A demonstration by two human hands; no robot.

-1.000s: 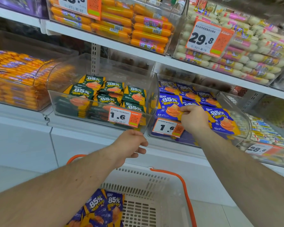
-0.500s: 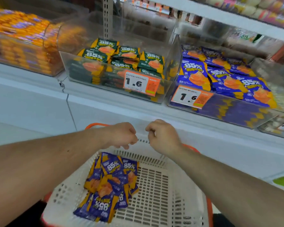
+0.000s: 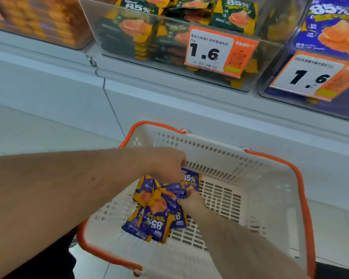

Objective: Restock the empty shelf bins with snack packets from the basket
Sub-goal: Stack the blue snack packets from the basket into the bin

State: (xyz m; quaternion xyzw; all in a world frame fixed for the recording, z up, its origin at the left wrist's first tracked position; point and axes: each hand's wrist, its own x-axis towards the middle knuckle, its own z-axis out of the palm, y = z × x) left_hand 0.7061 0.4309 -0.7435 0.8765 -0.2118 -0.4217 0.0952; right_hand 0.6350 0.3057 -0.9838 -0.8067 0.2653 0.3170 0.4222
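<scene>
While both hands reach into basket (image 3: 266, 178) — left hand (image 3: 165, 164), right hand (image 3: 191, 202) fingers gripping purple packets (image 3: 159, 214).

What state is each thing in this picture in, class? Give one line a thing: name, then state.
Basket: holds a small pile, mostly bare.
Purple packets: heaped at the basket's left side.
Left hand: reaching into the pile, fingers hidden.
Right hand: fingers among the packets, grip unclear.
Green-packet bin: well stocked.
Purple-packet bin: stocked.
</scene>
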